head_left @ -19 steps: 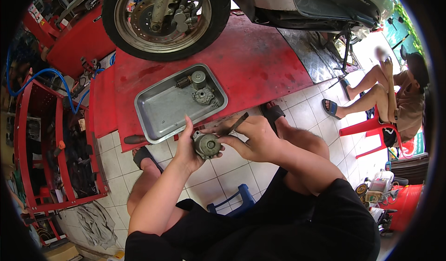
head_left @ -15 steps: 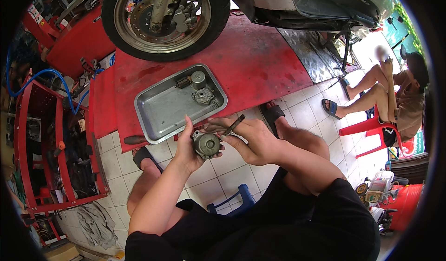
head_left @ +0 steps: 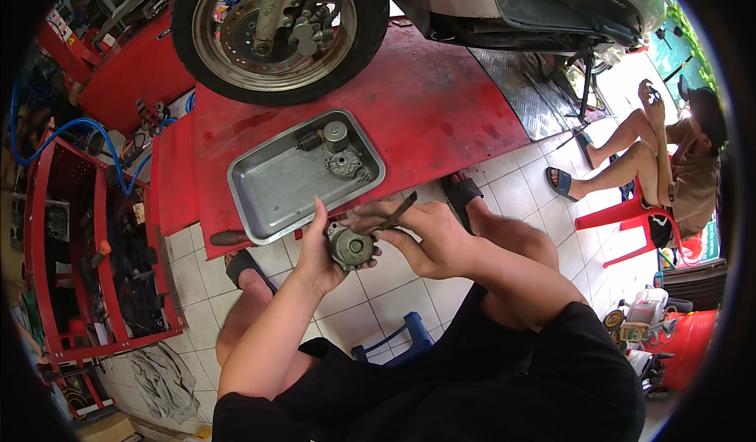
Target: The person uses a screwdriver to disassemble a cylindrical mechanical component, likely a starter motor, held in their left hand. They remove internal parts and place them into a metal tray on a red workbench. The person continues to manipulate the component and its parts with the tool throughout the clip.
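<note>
In the head view, the left hand (head_left: 316, 255) is curled around a round metal housing (head_left: 351, 248), held clear of the red surface (head_left: 441, 107) just off its near edge, beside the tray's near edge. The right hand (head_left: 435, 239) grips a thin dark tool (head_left: 401, 209) between thumb and fingers, close beside the housing; contact between them cannot be determined. The metal tray (head_left: 283, 194) sits along the surface's near edge, with a metal cylinder (head_left: 335, 132), a casting (head_left: 343, 162) and a small dark part (head_left: 309, 140) toward its far right corner.
</note>
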